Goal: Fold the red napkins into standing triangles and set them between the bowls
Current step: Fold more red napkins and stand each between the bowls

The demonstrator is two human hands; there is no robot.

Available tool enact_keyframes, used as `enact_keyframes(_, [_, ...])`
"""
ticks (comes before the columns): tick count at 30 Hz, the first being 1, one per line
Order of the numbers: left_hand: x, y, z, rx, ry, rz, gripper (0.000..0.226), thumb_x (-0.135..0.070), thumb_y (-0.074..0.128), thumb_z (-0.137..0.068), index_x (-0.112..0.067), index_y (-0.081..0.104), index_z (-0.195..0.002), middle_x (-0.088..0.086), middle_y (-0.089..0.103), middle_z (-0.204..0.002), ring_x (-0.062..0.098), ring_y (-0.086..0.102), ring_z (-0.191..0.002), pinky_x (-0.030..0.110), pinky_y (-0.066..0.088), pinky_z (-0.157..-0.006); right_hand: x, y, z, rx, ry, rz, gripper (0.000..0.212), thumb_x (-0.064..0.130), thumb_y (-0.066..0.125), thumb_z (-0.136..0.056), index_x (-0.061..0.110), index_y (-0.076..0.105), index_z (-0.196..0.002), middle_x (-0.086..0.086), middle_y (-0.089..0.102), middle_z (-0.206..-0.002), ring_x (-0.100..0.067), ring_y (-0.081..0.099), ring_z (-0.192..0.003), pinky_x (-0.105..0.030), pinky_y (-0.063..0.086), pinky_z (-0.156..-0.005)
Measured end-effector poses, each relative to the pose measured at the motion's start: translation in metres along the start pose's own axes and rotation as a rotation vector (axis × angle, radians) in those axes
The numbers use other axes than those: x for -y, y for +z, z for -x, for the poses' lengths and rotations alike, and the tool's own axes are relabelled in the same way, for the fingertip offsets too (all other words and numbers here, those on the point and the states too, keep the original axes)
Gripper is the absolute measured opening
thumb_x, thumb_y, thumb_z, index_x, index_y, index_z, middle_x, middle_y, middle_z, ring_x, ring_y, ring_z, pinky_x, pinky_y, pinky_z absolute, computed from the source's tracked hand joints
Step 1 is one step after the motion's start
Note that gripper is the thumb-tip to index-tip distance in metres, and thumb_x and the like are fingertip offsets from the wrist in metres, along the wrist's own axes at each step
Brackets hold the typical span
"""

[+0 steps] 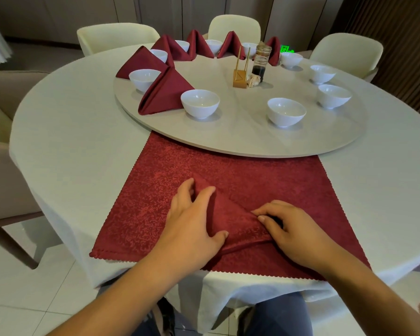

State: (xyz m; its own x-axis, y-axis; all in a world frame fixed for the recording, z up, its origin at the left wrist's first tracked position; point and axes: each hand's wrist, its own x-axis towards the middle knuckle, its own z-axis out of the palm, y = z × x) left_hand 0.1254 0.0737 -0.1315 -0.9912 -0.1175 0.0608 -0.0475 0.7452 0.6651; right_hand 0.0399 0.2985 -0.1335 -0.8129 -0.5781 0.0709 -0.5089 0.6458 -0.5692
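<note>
Right hand (294,229): fingers curled, thumb and index fingertip pinch a raised fold of the dark red patterned fabric napkin (235,221). Left hand (197,221): fingers spread and nearly straight, lying on the napkin's left slope, thumb pressed against the cloth. The napkin lies partly folded in a triangular shape on a red patterned cloth mat with a zigzag edge (143,202), just in front of the round beige turntable (240,144). Along the turntable's left and far rim, 6 folded red napkins (165,93) stand between white ceramic bowls (200,103). Near the turntable's centre stand 1 brass-coloured holder (239,78) and 1 glass bottle (261,61).
</note>
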Motion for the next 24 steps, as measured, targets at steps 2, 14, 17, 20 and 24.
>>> enact_keyframes(2, [-0.001, -0.004, -0.001, 0.083, -0.005, -0.077, 0.090, -0.053, 0.070, -0.089, -0.036, 0.017, -0.159, -0.010, -0.019, -0.166, 0.014, -0.010, -0.155, 0.040, 0.008, -0.127, -0.003, 0.001, 0.002, -0.006, -0.028, 0.014, 0.020, 0.027, 0.055, -0.102, 0.034, 0.071, -0.111, 0.023, 0.062, -0.098, 0.000, 0.059, -0.099, -0.020, 0.046, -0.089])
enact_keyframes(14, [0.030, -0.011, -0.031, 0.207, 0.305, -0.548, 0.086, -0.075, -0.002, -0.090, -0.031, 0.014, -0.163, -0.007, 0.008, -0.171, 0.008, -0.007, -0.156, 0.034, -0.007, -0.127, -0.008, 0.016, 0.008, -0.144, -0.096, 0.179, 0.030, 0.030, 0.045, -0.103, 0.029, 0.071, -0.119, 0.016, 0.057, -0.100, -0.004, 0.056, -0.091, -0.037, 0.050, -0.086])
enact_keyframes(17, [0.034, -0.003, -0.028, 0.179, 0.264, -0.547, 0.090, -0.077, -0.009, -0.089, -0.029, 0.008, -0.164, -0.007, 0.005, -0.171, 0.009, -0.005, -0.156, 0.038, -0.002, -0.127, -0.003, 0.019, 0.013, -0.209, -0.045, 0.321, 0.033, 0.032, 0.042, -0.102, 0.028, 0.073, -0.112, 0.014, 0.056, -0.099, -0.009, 0.055, -0.089, -0.037, 0.048, -0.083])
enact_keyframes(20, [0.036, 0.000, -0.027, 0.182, 0.254, -0.548, 0.094, -0.076, -0.020, -0.085, -0.028, 0.001, -0.164, -0.007, -0.005, -0.171, 0.008, -0.011, -0.156, 0.039, -0.002, -0.127, 0.015, 0.020, 0.019, -0.288, 0.027, 0.428, 0.043, 0.041, 0.037, -0.099, 0.023, 0.074, -0.110, 0.004, 0.063, -0.118, -0.023, 0.059, -0.110, -0.041, 0.045, -0.098])
enact_keyframes(24, [0.034, 0.000, -0.027, 0.184, 0.252, -0.592, 0.089, -0.069, -0.015, -0.086, -0.026, -0.005, -0.163, -0.004, -0.013, -0.170, 0.010, -0.019, -0.154, 0.036, -0.007, -0.126, 0.057, 0.028, 0.019, -0.021, -0.065, 0.432, 0.063, 0.054, 0.017, -0.101, 0.027, 0.031, -0.156, 0.007, 0.017, -0.165, -0.017, 0.004, -0.155, -0.044, 0.004, -0.126])
